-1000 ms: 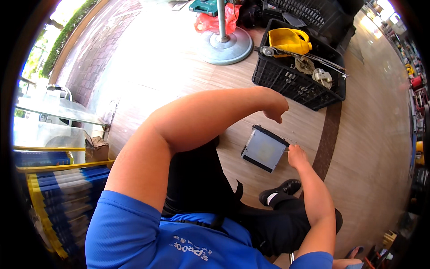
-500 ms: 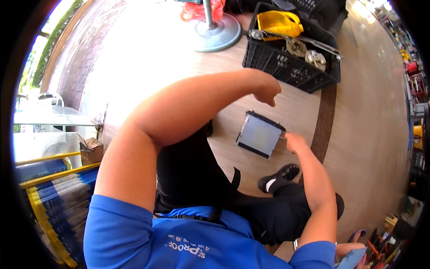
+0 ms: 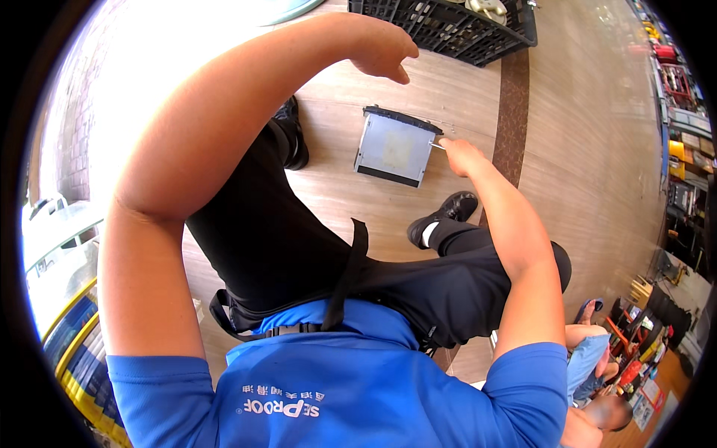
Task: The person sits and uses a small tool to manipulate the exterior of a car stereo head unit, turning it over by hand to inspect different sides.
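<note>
A flat grey metal box (image 3: 392, 148) with a black front edge, like a car stereo unit, lies on the floor between my feet. My right hand (image 3: 462, 155) is closed at its right side, gripping what looks like a screwdriver (image 3: 437, 145). Only its thin metal shaft shows, reaching the side of the box near the black edge; the handle is hidden in my fingers. Beyond the box, my left hand (image 3: 385, 51) hangs in the air, apart from it. Its thumb and forefinger are spread, and nothing shows between them.
A black plastic crate (image 3: 441, 30) holding metal parts stands at the far side. My black shoes (image 3: 295, 134) flank the box. A dark strip (image 3: 512, 112) crosses the floor. Blue-and-yellow stacked goods (image 3: 78, 366) are at lower left; another person (image 3: 590, 366) is at lower right.
The whole view has shifted, so the box and crate sit higher in the picture. My left hand stays raised beyond the box; my right hand keeps the tool at its side.
</note>
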Tool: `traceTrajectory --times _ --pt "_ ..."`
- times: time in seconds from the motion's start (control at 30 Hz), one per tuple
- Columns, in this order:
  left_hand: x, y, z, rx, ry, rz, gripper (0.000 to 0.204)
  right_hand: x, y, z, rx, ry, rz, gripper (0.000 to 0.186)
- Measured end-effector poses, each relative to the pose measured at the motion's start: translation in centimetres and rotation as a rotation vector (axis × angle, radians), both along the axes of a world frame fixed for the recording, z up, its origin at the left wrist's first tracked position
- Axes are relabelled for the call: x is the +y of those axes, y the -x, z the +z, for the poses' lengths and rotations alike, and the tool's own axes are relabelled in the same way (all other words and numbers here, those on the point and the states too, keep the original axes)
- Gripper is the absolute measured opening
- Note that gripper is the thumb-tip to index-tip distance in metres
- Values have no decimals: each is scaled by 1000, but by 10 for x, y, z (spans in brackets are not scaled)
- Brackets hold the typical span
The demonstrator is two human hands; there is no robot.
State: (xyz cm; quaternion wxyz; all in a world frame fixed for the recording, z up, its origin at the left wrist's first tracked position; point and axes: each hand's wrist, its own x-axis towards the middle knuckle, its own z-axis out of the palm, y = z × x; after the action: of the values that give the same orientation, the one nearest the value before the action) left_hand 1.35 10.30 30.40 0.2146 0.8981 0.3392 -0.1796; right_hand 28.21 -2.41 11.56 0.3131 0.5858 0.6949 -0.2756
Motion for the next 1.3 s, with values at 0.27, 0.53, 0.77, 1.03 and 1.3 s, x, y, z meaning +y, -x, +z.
traceTrajectory --times 0.27,0.53,0.77,1.03,1.3 --pt "3 8 -17 -137 -101 -12 55 3 -1 -21 97 49 7 61" --pt "16 8 -11 -46 6 -92 49 4 2 -28 115 63 22 64" --pt "17 15 -18 -102 4 -79 49 7 14 -26 165 63 25 61" --pt "16 11 -8 -76 27 -92 50 5 0 -43 238 -23 -9 57" --pt "15 7 -8 -31 12 -87 52 -1 8 -55 324 -179 -86 31"
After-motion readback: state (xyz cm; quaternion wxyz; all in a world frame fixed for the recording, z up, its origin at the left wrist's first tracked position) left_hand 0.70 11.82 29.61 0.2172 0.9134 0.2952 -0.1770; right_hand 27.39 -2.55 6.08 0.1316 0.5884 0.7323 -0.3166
